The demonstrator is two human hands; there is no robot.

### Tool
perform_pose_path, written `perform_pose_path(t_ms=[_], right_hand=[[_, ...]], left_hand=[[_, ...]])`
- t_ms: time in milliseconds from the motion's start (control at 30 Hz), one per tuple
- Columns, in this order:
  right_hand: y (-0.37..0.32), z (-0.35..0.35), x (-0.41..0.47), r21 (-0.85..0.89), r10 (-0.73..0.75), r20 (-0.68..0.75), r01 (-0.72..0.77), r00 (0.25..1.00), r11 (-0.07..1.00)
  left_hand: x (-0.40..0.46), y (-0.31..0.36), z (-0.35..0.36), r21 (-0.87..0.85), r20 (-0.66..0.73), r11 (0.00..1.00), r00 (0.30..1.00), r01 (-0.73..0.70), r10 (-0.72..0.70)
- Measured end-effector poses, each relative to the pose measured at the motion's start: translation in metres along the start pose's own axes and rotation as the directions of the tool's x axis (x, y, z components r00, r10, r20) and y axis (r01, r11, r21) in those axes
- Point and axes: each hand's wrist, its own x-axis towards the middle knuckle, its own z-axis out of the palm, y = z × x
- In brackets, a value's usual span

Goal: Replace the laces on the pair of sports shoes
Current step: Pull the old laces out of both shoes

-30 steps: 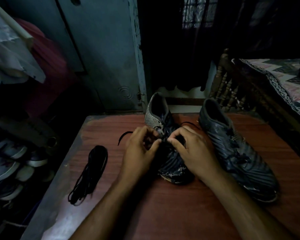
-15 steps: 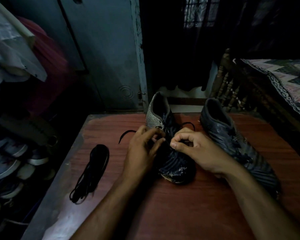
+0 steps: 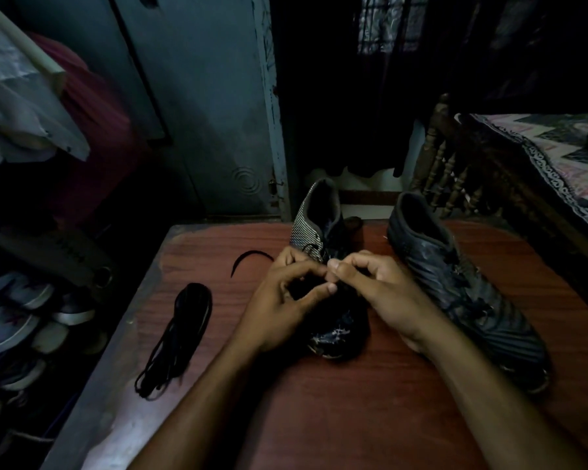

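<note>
Two dark sports shoes stand on a reddish wooden table (image 3: 370,418), toes toward me. The left shoe (image 3: 319,225) has a striped heel; its middle is covered by my hands. My left hand (image 3: 286,307) and my right hand (image 3: 384,296) meet over its lacing, fingers curled and pinching a black lace there. One loose end of that lace (image 3: 248,259) curves out on the table to the left. The right shoe (image 3: 462,286) stands apart at the right, laced. A bundle of black laces (image 3: 180,334) lies on the table's left side.
A shoe rack (image 3: 21,320) with several shoes stands below the table's left edge. A grey door (image 3: 201,113) and hanging clothes (image 3: 31,106) are behind it. A bed with a patterned cover (image 3: 564,164) and a wooden rail lies at the right.
My right hand has risen and moved left, its fingertips now touching the left hand's over the lacing. The left hand's fingers curled in closer. The shoes and the lace bundle stayed put.
</note>
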Motion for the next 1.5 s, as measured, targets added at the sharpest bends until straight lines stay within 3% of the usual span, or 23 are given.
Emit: perform_pose_path(t_ms=[133,400,700,767,833,933,1000,1100,1300,1400,1500], right_hand=[[0.001,0.004,0.000,-0.121,-0.004,-0.101,-0.008,0.995,0.993],[0.004,0.005,0.001,-0.176,0.045,-0.155,-0.072,0.987,0.982],[0.006,0.008,0.002,-0.357,-0.010,-0.168,-0.052,0.986,0.933],[0.005,0.005,0.001,-0.312,0.008,-0.152,-0.056,0.988,0.949],[0.002,0.000,0.001,-0.183,0.048,-0.088,-0.063,0.995,0.981],[-0.003,-0.007,-0.001,-0.044,0.053,0.017,-0.053,0.998,0.998],[-0.007,-0.011,-0.003,-0.004,0.038,0.083,-0.038,0.996,0.999],[-0.010,-0.015,-0.004,0.034,0.021,0.171,-0.027,0.985,0.999],[-0.009,-0.017,-0.005,0.071,-0.013,0.304,-0.008,0.953,0.997],[-0.010,-0.018,-0.005,0.057,-0.046,0.328,0.029,0.944,0.998],[-0.009,-0.017,-0.006,0.081,-0.042,0.335,0.016,0.941,0.997]], left_hand=[[-0.001,0.000,0.000,-0.025,0.055,1.000,0.998,-0.014,0.016],[-0.003,0.001,0.001,0.004,0.233,0.996,0.969,-0.088,0.085],[-0.003,0.002,-0.003,-0.132,0.318,0.990,0.944,-0.046,0.086],[-0.002,0.001,-0.004,-0.114,0.265,0.992,0.961,-0.054,0.083],[0.001,-0.007,-0.003,-0.096,0.116,0.995,0.992,-0.041,0.052],[0.004,-0.015,0.000,-0.154,-0.094,0.984,0.990,0.090,-0.105],[0.004,-0.016,0.002,-0.044,-0.151,0.995,0.984,0.084,-0.090],[0.002,-0.011,0.004,0.108,-0.130,0.994,0.991,0.014,0.000],[0.004,-0.013,0.004,0.181,-0.145,0.983,0.989,-0.006,0.033],[0.004,-0.012,0.003,0.171,-0.138,0.985,0.989,-0.022,0.047],[0.005,-0.010,0.000,0.047,-0.112,0.999,0.993,-0.022,0.027]])
